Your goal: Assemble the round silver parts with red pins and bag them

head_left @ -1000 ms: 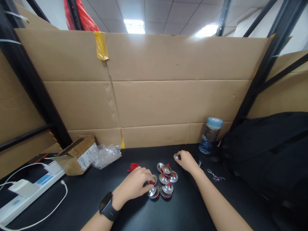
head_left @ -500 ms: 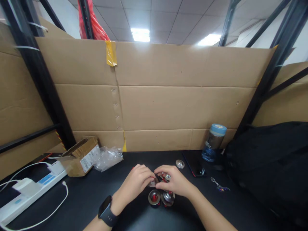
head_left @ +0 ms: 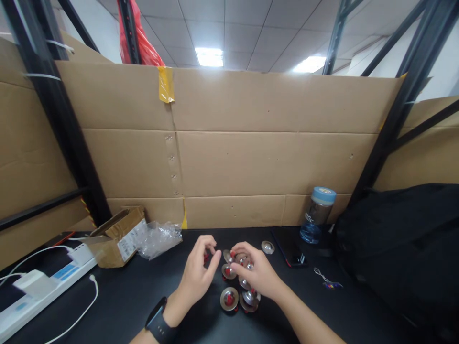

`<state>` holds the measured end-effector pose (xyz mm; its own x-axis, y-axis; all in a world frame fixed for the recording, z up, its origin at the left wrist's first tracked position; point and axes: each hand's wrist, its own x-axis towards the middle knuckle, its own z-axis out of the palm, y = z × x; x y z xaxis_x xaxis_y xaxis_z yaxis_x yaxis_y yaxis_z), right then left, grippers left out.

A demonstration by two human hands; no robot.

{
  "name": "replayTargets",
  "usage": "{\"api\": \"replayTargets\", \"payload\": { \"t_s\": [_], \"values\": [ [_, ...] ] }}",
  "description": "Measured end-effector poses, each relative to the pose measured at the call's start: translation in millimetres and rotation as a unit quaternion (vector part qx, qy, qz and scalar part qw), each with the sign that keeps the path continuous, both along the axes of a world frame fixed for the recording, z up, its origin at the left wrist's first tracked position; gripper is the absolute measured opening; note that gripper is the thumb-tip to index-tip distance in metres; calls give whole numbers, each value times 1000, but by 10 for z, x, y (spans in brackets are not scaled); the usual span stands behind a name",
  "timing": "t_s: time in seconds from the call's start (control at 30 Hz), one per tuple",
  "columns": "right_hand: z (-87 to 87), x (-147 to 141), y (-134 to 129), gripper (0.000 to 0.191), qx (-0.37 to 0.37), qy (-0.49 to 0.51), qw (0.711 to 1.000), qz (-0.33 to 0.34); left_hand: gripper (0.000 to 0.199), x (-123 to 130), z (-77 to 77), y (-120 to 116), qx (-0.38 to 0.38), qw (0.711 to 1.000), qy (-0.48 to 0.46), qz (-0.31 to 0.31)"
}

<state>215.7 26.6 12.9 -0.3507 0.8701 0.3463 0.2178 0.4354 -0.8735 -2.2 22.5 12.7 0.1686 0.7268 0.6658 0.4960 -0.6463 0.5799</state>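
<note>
Several small round silver metal dishes with red parts stand grouped on the black table in front of me. The nearest is a dish with a red centre (head_left: 229, 299), beside another silver dish (head_left: 250, 299). My left hand (head_left: 198, 271) is just left of the group, thumb and fingers apart, holding nothing visible. A small red thing (head_left: 206, 258) shows behind its fingers. My right hand (head_left: 257, 271) curves over the right side of the group, thumb and forefinger apart. Silver pieces show between them, and its other fingers are hidden. A single silver dish (head_left: 267, 247) lies farther back.
A cardboard box (head_left: 118, 236) and clear plastic wrap (head_left: 159, 240) stand back left, near a white power strip (head_left: 53, 284) with cables. Back right are a phone (head_left: 292, 248), a water bottle (head_left: 317, 215), a keychain (head_left: 327, 279) and a black bag (head_left: 401, 253). Cardboard (head_left: 229, 162) walls the back.
My left hand has drawn back left from the dishes, its thumb spreading from its fingers and uncovering silver pieces. My right hand stays over the group. The view has shifted slightly.
</note>
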Motion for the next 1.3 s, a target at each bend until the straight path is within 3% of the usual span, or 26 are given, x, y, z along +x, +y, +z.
{"api": "replayTargets", "payload": {
  "t_s": [0.1,0.2,0.37,0.53,0.67,0.8,0.93,1.03,1.13,1.2,1.3],
  "values": [
    [-41,-48,5,35,-63,104,992,22,9,2,29,-9,-32,999,22,-23],
    [-87,-92,-16,47,-107,134,983,62,8,34,31,-31,-24,994,87,-64],
    [-132,-123,-60,46,-83,112,988,71,10,77,-39,-42,-5,990,125,-65],
    [-162,-128,-13,41,-39,80,996,-6,15,84,-84,3,-21,985,164,-47],
    [-108,14,137,39,-15,63,995,-71,20,-67,-70,142,-28,985,167,18],
    [-13,367,330,46,69,-95,978,-175,12,-428,-62,327,-65,960,258,93],
    [-53,711,490,44,97,-298,918,-242,11,-643,-129,417,-120,932,325,108],
    [-133,825,546,32,54,-409,877,-246,23,-519,-170,362,-90,942,312,84],
    [-177,844,555,27,35,-470,842,-261,26,-226,-167,210,-49,954,297,-3],
    [-184,844,554,28,30,-488,830,-269,25,-35,-163,103,-44,951,304,-45],
    [-190,850,562,27,20,-491,829,-268,28,130,-181,11,-49,943,324,-51]
  ]
}}
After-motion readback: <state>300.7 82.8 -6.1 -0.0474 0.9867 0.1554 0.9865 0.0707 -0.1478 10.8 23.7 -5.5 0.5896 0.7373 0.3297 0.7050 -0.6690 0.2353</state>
